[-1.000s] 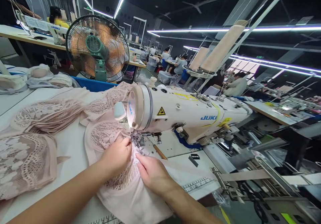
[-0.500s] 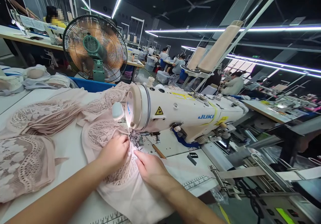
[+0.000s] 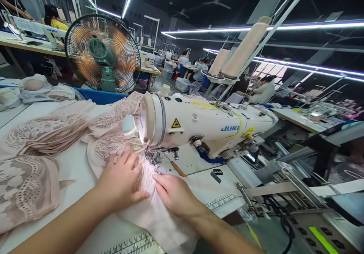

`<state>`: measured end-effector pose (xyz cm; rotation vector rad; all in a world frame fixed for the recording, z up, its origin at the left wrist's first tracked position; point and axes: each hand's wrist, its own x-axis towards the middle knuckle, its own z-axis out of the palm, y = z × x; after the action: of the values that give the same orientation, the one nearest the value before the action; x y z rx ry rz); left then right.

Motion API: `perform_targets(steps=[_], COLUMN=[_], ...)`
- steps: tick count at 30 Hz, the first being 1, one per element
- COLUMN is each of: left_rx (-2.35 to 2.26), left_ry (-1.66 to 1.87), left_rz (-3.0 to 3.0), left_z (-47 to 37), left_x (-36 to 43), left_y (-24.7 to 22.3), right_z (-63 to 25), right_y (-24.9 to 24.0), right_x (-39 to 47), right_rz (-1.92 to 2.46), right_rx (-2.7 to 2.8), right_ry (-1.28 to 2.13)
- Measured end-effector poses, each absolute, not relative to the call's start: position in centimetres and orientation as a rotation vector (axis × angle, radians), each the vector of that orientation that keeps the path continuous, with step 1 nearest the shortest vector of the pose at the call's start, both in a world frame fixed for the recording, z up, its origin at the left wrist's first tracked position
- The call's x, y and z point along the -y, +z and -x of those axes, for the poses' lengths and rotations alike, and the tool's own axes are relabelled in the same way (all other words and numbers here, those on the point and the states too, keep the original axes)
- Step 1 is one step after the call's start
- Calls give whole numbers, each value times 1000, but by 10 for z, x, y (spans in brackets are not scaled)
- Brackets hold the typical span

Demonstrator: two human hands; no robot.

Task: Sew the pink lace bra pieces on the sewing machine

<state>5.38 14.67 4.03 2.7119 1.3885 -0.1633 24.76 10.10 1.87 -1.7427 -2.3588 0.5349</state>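
Note:
A pale pink lace garment piece (image 3: pixel 167 220) lies under the needle area of a white sewing machine (image 3: pixel 182 119) and drapes toward me. My left hand (image 3: pixel 122 184) rests flat on its lace, left of the presser foot (image 3: pixel 152 157), with fingers spread and thumb stretched out to the right. Just in front of the foot, my right hand (image 3: pixel 173 195) pinches the fabric between thumb and fingers. The machine's lamp lights the lace at the needle; the stitch point itself is too small to make out.
Stacked lace pieces (image 3: pixel 48 130) lie left, with another lace piece (image 3: pixel 25 189) nearer me. A wooden-handled tool (image 3: pixel 178 168) and a black blade (image 3: pixel 217 172) lie right of the needle. Behind stands a fan (image 3: pixel 102 53); thread cones (image 3: pixel 246 49) rise at the right.
My left hand has opened from a closed grip near the foot and shifted left and toward me, spreading over the lace. My right hand stays at the fabric. The view has shifted slightly.

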Motion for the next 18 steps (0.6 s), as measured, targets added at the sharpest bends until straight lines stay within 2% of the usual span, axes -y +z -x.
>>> perform_targets(steps=[12, 18], left_rx=[-1723, -1660], left_ry=[-454, -338], left_rz=[-2481, -2388], left_z=[-45, -32], left_x=[-145, -167], left_y=[42, 35], right_z=[-239, -230], right_y=[35, 37], right_x=[-109, -116], right_rz=[1854, 1957], right_rx=[2518, 2542], right_ry=[543, 495])
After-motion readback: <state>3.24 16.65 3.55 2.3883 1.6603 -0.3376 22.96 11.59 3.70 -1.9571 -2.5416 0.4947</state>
